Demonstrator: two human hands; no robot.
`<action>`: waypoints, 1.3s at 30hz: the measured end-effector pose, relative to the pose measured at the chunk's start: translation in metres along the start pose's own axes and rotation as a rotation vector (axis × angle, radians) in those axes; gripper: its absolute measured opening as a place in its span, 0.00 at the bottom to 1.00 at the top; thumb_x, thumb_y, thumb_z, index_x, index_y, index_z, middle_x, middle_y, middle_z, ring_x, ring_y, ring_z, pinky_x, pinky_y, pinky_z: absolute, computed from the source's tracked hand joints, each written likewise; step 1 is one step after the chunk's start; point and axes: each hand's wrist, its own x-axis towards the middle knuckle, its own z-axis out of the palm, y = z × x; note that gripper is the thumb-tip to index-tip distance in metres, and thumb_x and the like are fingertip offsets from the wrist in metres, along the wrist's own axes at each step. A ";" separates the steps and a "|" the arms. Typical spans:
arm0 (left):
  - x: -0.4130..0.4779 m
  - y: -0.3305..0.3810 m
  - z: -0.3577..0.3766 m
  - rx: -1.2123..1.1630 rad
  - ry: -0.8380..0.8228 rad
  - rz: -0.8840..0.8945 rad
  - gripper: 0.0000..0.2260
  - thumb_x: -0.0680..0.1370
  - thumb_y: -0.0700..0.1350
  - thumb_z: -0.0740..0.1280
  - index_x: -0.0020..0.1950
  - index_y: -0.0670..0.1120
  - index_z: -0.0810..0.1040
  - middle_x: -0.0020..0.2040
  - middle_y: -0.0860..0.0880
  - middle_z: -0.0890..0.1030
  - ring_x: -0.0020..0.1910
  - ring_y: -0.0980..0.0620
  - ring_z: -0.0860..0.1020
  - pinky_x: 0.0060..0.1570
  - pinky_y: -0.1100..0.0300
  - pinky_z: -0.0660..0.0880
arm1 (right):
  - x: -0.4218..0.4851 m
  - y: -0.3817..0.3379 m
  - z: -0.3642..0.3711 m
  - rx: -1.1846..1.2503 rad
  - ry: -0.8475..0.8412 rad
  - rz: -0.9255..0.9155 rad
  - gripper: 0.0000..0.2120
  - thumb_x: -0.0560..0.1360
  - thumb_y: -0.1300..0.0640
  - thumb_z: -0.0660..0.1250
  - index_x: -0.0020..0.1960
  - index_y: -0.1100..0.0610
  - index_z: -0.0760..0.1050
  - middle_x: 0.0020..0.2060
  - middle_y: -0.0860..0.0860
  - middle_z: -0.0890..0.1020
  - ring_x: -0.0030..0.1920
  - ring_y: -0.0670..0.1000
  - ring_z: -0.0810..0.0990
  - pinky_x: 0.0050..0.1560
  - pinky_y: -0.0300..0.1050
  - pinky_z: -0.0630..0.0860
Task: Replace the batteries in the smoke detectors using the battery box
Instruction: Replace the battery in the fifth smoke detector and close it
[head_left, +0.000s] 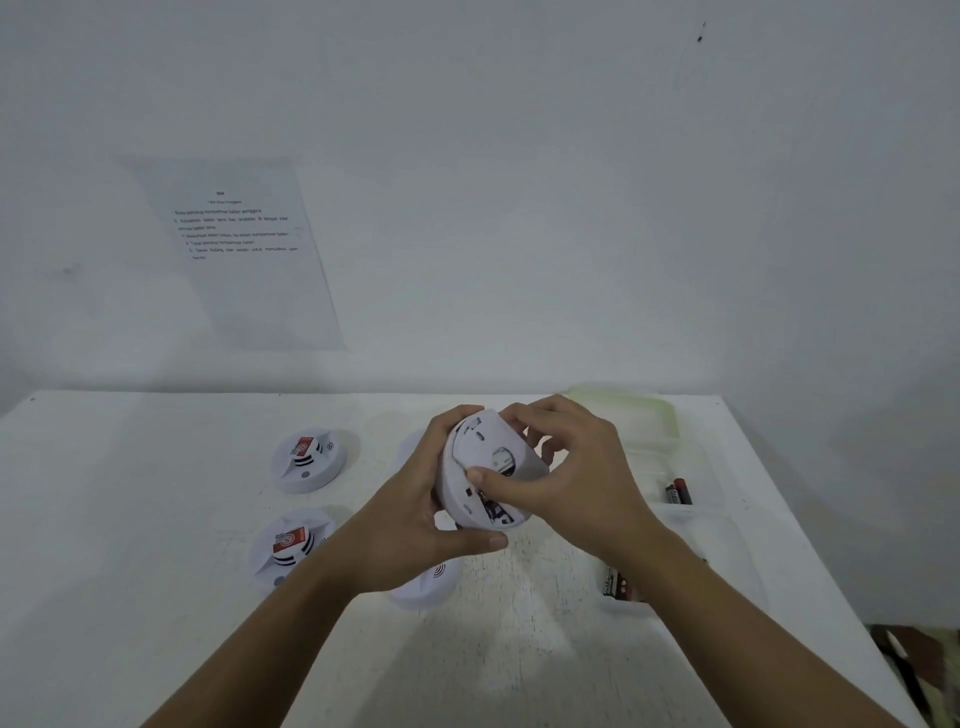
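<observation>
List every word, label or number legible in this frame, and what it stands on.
Nothing reads clearly.
On the wall sheet: heading and numbered lines, too blurred to quote.
On the far smoke detector and near smoke detector: red-white labels, unreadable.
On the held smoke detector: sticker, too small.
On the batteries in the battery box: wrapper print unreadable.

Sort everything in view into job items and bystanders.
Job: held smoke detector, left hand, right hand, far-left detector, near-left detector, middle detector, battery box, batteries.
Lying about: printed wall sheet, camouflage fabric.
</observation>
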 end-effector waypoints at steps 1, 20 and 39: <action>0.000 0.000 0.000 0.010 0.001 -0.001 0.42 0.70 0.37 0.79 0.75 0.58 0.58 0.67 0.60 0.73 0.68 0.54 0.74 0.60 0.56 0.79 | 0.000 0.002 0.001 0.020 0.005 0.019 0.20 0.62 0.42 0.81 0.52 0.45 0.84 0.45 0.42 0.81 0.48 0.46 0.80 0.42 0.37 0.77; -0.030 -0.025 -0.013 -0.044 0.152 -0.052 0.43 0.67 0.38 0.80 0.74 0.57 0.61 0.68 0.59 0.73 0.69 0.52 0.73 0.59 0.56 0.80 | -0.014 0.013 -0.015 0.426 0.131 0.198 0.05 0.77 0.63 0.71 0.48 0.56 0.77 0.43 0.54 0.81 0.38 0.50 0.85 0.38 0.42 0.77; -0.050 0.000 -0.007 -0.172 0.270 -0.054 0.41 0.66 0.34 0.77 0.73 0.55 0.64 0.62 0.62 0.77 0.65 0.56 0.77 0.54 0.59 0.81 | -0.080 0.072 0.023 -0.470 -0.346 -0.260 0.05 0.76 0.56 0.71 0.49 0.47 0.82 0.45 0.43 0.84 0.45 0.44 0.79 0.49 0.43 0.73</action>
